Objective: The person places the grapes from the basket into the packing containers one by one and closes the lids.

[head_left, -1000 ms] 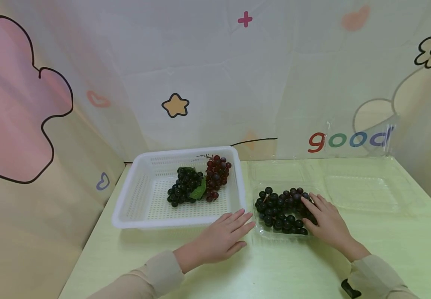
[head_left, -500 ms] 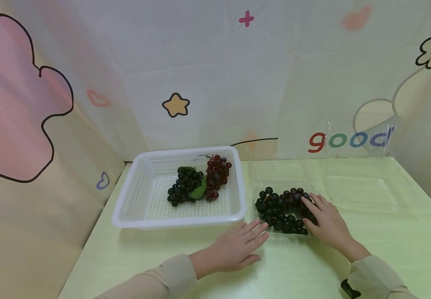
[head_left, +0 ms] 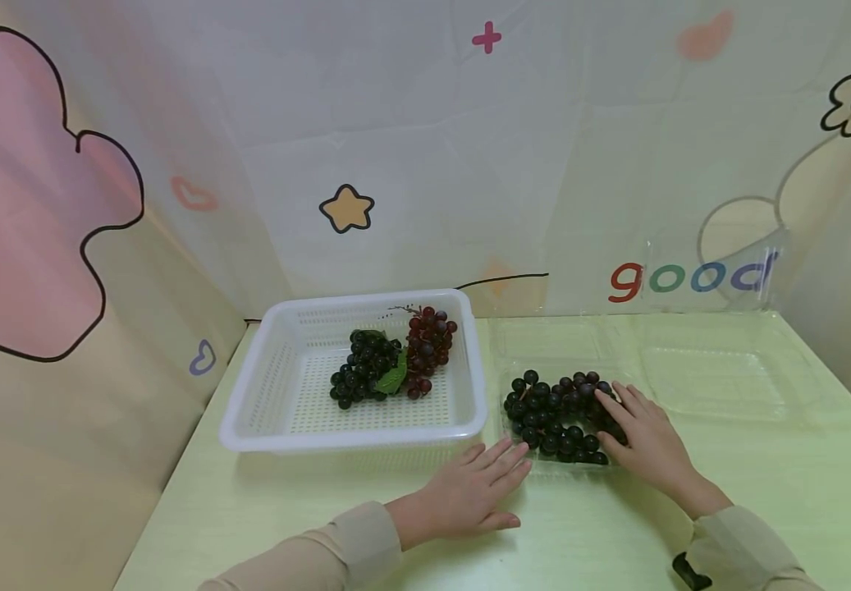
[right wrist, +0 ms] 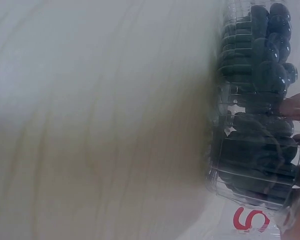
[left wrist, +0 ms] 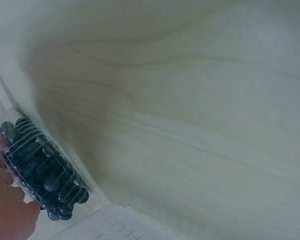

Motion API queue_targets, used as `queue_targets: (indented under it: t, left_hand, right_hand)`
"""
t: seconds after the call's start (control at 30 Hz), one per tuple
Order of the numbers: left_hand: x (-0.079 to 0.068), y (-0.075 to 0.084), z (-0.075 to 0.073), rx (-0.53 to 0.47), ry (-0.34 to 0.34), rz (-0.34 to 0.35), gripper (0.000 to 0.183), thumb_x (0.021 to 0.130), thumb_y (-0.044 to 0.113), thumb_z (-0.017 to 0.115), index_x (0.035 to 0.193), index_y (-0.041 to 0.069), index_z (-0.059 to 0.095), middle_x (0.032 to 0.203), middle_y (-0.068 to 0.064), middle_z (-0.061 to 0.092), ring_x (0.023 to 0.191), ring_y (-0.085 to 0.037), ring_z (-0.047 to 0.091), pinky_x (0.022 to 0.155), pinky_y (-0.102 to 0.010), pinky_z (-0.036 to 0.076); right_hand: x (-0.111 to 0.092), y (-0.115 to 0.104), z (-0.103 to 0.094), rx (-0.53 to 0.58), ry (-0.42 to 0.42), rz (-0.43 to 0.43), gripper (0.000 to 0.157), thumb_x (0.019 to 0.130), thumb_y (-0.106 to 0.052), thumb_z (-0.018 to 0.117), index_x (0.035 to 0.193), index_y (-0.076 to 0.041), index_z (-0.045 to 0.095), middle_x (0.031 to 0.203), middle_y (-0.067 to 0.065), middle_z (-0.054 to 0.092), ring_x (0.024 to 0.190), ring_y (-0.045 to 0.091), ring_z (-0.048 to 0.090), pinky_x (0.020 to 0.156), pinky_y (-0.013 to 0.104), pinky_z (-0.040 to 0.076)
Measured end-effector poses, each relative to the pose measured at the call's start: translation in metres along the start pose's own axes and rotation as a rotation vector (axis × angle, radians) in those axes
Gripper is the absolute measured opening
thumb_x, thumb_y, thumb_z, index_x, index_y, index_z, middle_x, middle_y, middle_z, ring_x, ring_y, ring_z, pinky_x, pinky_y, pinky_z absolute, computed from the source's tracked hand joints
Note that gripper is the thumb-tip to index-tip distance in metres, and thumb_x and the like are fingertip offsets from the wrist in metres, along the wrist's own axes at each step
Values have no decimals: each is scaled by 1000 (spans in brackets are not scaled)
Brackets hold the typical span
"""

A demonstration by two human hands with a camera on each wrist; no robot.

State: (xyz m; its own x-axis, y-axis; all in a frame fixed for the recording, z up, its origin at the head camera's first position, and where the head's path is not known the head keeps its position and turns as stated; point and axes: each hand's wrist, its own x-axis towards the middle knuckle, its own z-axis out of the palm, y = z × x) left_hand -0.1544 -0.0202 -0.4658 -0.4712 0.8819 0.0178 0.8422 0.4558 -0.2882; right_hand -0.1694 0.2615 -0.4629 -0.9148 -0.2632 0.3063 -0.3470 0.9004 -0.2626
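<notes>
Dark purple grapes [head_left: 539, 410] lie in a clear plastic box [head_left: 565, 469] at the right of the table. My right hand [head_left: 649, 443] rests at the box's right side, its lightly bent fingers touching the grapes. In the right wrist view, the fingers reach over the rim of the ribbed box [right wrist: 215, 172]. My left hand [head_left: 473, 492] is spread flat, palm down, with its fingertips by the front left corner of the box. It holds nothing; whether the fingertips touch the box, I cannot tell.
A white perforated basket [head_left: 248, 410] stands on the left, holding a dark bunch [head_left: 359, 369] with a green leaf [head_left: 393, 376] and a red bunch of grapes [head_left: 428, 349]. Another clear plastic box [head_left: 720, 382] lies at the back right. A printed curtain [head_left: 432, 164] closes off the back.
My left hand has moved right and slightly toward me, from beside the basket's front corner to the front left of the grape box. The right hand and the grapes have stayed put.
</notes>
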Motion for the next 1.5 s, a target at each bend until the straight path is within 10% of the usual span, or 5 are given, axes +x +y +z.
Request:
queue_targets:
  t: [0.63, 1.5]
  left_hand:
    - [0, -2, 1, 25, 30, 27, 66, 90, 55, 26, 140, 13, 25, 147, -4, 19, 135, -21, 20, 96, -32, 38]
    - [-1, -3, 1, 3, 38, 31, 63, 91, 52, 29, 140, 13, 25, 148, -4, 19, 135, -20, 20, 93, -29, 40]
  right_hand:
    - [19, 9, -22, 252, -106, 96, 57, 88, -24, 53, 132, 5, 33, 137, 33, 21, 122, 51, 21, 90, 64, 24]
    - [71, 35, -9, 224, -268, 244, 73, 91, -46, 38, 135, 9, 22, 136, 41, 8, 123, 56, 10, 94, 65, 15]
